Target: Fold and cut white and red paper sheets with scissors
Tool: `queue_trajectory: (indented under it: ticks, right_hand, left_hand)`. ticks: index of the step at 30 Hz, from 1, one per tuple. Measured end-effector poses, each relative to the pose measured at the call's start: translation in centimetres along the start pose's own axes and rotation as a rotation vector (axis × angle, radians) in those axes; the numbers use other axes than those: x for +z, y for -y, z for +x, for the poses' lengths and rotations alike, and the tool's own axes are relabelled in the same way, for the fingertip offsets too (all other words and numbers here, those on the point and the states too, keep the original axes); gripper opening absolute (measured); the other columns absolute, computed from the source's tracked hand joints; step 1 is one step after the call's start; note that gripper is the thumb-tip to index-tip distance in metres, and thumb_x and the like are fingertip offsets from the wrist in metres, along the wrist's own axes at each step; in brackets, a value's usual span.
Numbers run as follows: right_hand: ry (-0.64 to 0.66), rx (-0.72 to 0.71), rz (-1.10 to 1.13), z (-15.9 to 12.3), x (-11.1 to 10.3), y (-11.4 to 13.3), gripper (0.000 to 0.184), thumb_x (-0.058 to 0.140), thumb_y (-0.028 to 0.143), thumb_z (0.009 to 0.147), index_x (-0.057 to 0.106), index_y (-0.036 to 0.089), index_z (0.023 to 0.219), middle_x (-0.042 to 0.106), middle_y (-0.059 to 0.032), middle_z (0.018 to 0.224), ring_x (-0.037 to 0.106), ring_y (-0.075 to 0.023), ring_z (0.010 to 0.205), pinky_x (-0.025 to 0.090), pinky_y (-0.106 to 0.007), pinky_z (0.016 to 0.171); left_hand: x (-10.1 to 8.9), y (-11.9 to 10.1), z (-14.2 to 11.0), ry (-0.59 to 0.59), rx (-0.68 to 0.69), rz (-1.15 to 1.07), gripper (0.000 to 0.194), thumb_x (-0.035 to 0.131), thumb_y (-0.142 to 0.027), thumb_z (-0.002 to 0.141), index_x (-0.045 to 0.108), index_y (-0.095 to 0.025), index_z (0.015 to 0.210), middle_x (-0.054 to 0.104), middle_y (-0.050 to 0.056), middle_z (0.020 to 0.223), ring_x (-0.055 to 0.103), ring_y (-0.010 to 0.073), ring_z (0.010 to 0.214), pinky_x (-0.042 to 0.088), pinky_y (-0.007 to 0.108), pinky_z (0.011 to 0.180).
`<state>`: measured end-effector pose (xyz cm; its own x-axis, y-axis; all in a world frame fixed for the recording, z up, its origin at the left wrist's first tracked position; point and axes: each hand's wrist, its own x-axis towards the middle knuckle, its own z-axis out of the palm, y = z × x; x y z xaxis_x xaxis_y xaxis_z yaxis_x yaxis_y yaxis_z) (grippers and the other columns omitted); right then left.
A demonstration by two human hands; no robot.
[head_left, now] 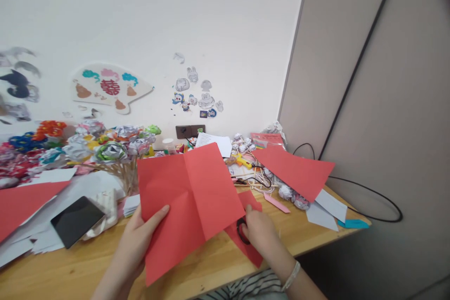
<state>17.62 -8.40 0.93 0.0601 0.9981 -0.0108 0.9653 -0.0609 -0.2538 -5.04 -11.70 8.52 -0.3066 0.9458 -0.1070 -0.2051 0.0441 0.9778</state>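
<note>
My left hand [144,229] is closed on the left edge of a large red sheet of paper [183,197], thumb on the near face. The sheet has a crease down its middle and is held up over the table. At its lower right corner my right hand [262,229] is closed around scissors with a black handle loop [242,231]; their blades are hidden. Beneath the right hand and the scissors lies a narrower red paper piece [251,255] on the wooden table. Whether the scissors touch the large sheet I cannot tell.
Crumpled paper flowers [110,151] crowd the back left. A black tablet-like slab [77,220] lies on white papers. To the right are a yellow glue gun [243,161], another red sheet [298,168], white paper pieces [326,211] and a black cable [383,192].
</note>
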Motion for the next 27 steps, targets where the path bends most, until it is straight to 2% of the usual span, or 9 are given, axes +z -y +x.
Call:
queue_trajectory:
  ticks: [2, 4, 7, 9, 12, 17, 20, 23, 27]
  right_hand:
    - [0.026, -0.025, 0.159, 0.5, -0.2, -0.4, 0.024, 0.047, 0.015, 0.076, 0.055, 0.008, 0.098, 0.065, -0.0169, 0.080, 0.062, -0.0275, 0.075, 0.042, -0.033, 0.061]
    - [0.043, -0.095, 0.496, 0.6, -0.3, -1.4, 0.027, 0.044, 0.021, 0.080, 0.052, 0.011, 0.103, 0.064, -0.0114, 0.078, 0.061, -0.0227, 0.071, 0.042, -0.031, 0.060]
    - [0.178, -0.188, 1.081, -0.6, -0.8, -3.5, 0.038, 0.048, 0.035, 0.080, 0.045, 0.015, 0.113, 0.059, -0.0031, 0.072, 0.057, -0.0162, 0.060, 0.043, -0.028, 0.056]
    - [0.222, -0.229, 1.293, -2.0, -1.3, -4.5, 0.039, 0.056, 0.039, 0.076, 0.049, 0.016, 0.107, 0.057, -0.0034, 0.078, 0.056, -0.0148, 0.065, 0.043, -0.026, 0.059]
    - [0.169, -0.265, 1.361, -4.1, -1.3, -5.3, 0.036, 0.067, 0.040, 0.068, 0.053, 0.017, 0.093, 0.055, -0.0027, 0.079, 0.052, -0.0135, 0.067, 0.041, -0.024, 0.059]
    - [0.075, -0.413, 1.330, -5.4, 1.4, -4.9, 0.063, 0.070, 0.047, 0.062, 0.042, 0.024, 0.113, 0.055, -0.0022, 0.079, 0.053, -0.0165, 0.072, 0.043, -0.027, 0.062]
    - [0.110, -0.436, 1.265, -5.4, 2.7, -4.3, 0.055, 0.060, 0.047, 0.073, 0.039, 0.024, 0.118, 0.057, -0.0047, 0.084, 0.055, -0.0178, 0.076, 0.044, -0.032, 0.070]
    - [0.185, -0.533, 1.242, -5.6, 2.8, -4.0, 0.047, 0.052, 0.044, 0.080, 0.040, 0.024, 0.120, 0.057, -0.0080, 0.093, 0.057, -0.0187, 0.081, 0.044, -0.034, 0.076]
    - [0.217, -0.519, 1.133, -6.2, 1.9, -4.2, 0.056, 0.058, 0.048, 0.073, 0.043, 0.023, 0.122, 0.057, -0.0097, 0.097, 0.055, -0.0224, 0.091, 0.039, -0.039, 0.085]
  left_hand:
    - [-0.1, -0.4, 0.1, -0.012, 0.029, 0.006, 0.036, 0.065, -0.016, 0.066, 0.053, -0.027, 0.098, 0.070, 0.003, 0.091, 0.067, 0.0190, 0.061, 0.054, 0.027, 0.051]
    - [-0.3, -0.9, 0.2, -0.015, 0.057, -0.004, 0.034, 0.065, -0.016, 0.066, 0.054, -0.026, 0.096, 0.070, 0.003, 0.090, 0.067, 0.0190, 0.059, 0.054, 0.028, 0.051]
    - [-0.5, -1.5, 0.3, -0.020, 0.093, -0.039, 0.035, 0.066, -0.016, 0.065, 0.054, -0.026, 0.097, 0.070, 0.003, 0.088, 0.067, 0.0180, 0.059, 0.055, 0.028, 0.053]
    - [-0.4, -2.0, 0.4, -0.031, 0.111, -0.060, 0.036, 0.067, -0.016, 0.064, 0.056, -0.025, 0.096, 0.070, 0.003, 0.086, 0.067, 0.0172, 0.058, 0.054, 0.026, 0.052]
    - [0.1, -3.0, 0.4, -0.049, 0.143, -0.093, 0.036, 0.068, -0.018, 0.063, 0.057, -0.023, 0.097, 0.071, 0.004, 0.088, 0.066, 0.0170, 0.059, 0.054, 0.024, 0.049]
    - [1.1, -4.6, 0.0, -0.079, 0.262, -0.163, 0.048, 0.070, -0.019, 0.061, 0.057, -0.025, 0.107, 0.070, 0.003, 0.094, 0.067, 0.0167, 0.064, 0.053, 0.021, 0.049]
    - [1.5, -5.2, -0.4, -0.109, 0.298, -0.180, 0.051, 0.071, -0.021, 0.060, 0.057, -0.026, 0.109, 0.069, 0.003, 0.100, 0.067, 0.0166, 0.066, 0.054, 0.021, 0.050]
    - [1.7, -5.8, -1.0, -0.135, 0.322, -0.182, 0.051, 0.071, -0.022, 0.062, 0.056, -0.028, 0.110, 0.066, 0.003, 0.107, 0.067, 0.0163, 0.070, 0.055, 0.022, 0.055]
    - [1.7, -6.4, -1.5, -0.112, 0.330, -0.161, 0.055, 0.071, -0.022, 0.062, 0.053, -0.028, 0.114, 0.064, 0.003, 0.112, 0.066, 0.0165, 0.074, 0.055, 0.023, 0.062]
